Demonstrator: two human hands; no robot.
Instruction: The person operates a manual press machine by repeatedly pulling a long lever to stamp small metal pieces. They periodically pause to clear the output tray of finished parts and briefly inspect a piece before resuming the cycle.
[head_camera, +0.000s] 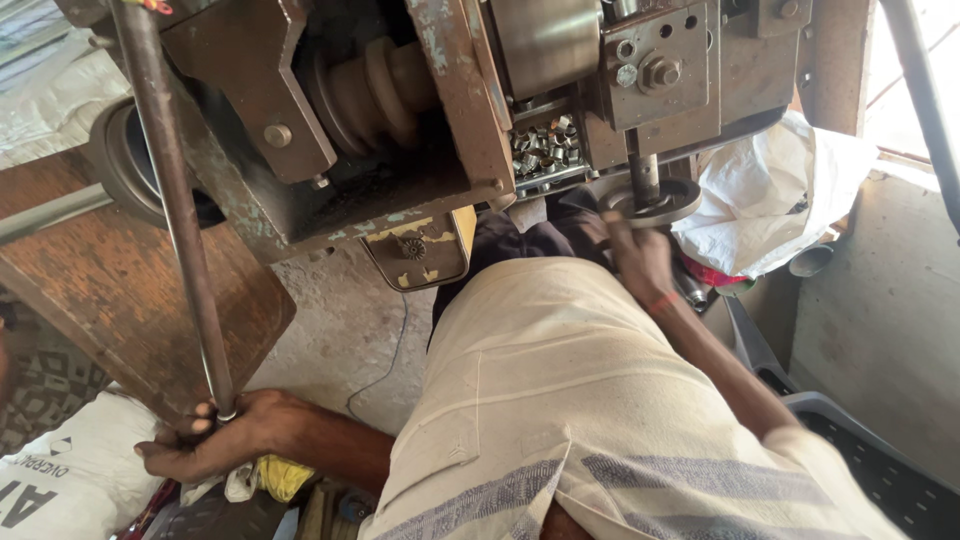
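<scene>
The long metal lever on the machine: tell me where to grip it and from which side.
Grip the long metal lever at its bare lower end, where the left hand already wraps it, coming from the left side. The round, slim rod suits curled fingers, and the wooden board crowds it higher up.

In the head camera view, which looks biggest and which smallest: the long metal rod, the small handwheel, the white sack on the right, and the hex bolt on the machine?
1. Long metal rod, gripped at its low end by the left hand; nearness may enlarge it.
2. White sack.
3. Small handwheel, touched by the right hand.
4. Hex bolt.
</scene>
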